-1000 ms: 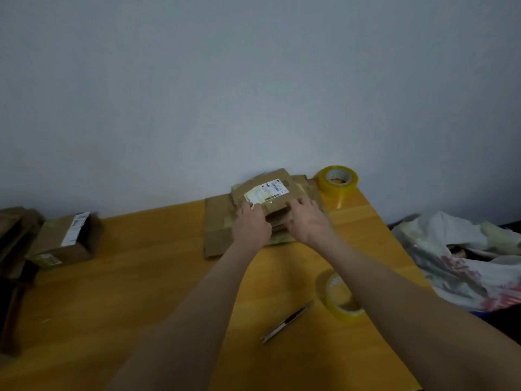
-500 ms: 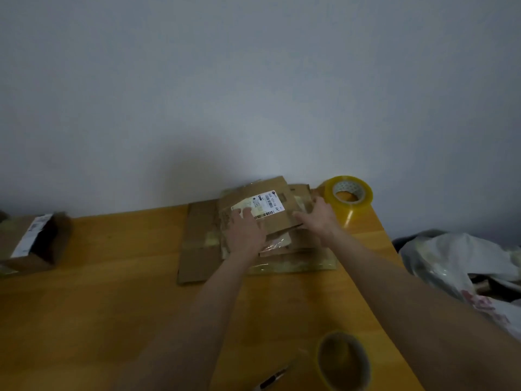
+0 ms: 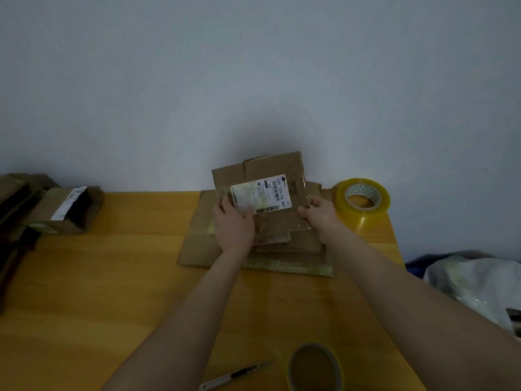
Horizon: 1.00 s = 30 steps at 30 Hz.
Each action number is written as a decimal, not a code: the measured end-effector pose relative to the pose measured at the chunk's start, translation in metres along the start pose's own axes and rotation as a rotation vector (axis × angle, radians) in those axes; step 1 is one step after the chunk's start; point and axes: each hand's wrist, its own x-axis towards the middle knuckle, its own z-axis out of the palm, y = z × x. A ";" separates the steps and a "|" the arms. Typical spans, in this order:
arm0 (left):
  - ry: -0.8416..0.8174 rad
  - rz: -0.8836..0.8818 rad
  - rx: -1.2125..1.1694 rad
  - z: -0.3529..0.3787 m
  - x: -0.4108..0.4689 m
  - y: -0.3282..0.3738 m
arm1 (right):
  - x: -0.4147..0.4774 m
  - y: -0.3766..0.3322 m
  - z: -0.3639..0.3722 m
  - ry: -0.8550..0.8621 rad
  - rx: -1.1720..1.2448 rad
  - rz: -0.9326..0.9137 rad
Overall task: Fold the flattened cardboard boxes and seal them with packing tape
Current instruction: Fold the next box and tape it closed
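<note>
Brown cardboard: we find one flattened box (image 3: 258,174) held up off the stack of flat cardboard (image 3: 298,249), tilted with its far edge raised. This is at the far middle of the table (image 3: 112,277), close to the wall (image 3: 253,80). A white shipping label (image 3: 262,196) on its upper face is turned toward us.

The left hand (image 3: 234,224) grips the box's left side, fingers (image 3: 225,206) curled over the face beside the label. The right hand (image 3: 321,213) pinches the right edge.

We note a yellow tape roll (image 3: 362,201) standing just right of the stack. A second tape roll (image 3: 314,368) sits at the near edge, with a utility knife (image 3: 234,375) lying to its left. A made-up box (image 3: 64,210) sits at far left. A plastic bag (image 3: 473,280) lies beyond the table's right side.
</note>
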 end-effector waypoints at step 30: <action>-0.391 0.267 -0.470 -0.053 -0.141 -0.078 | -0.182 0.112 -0.056 -0.019 -0.622 -0.616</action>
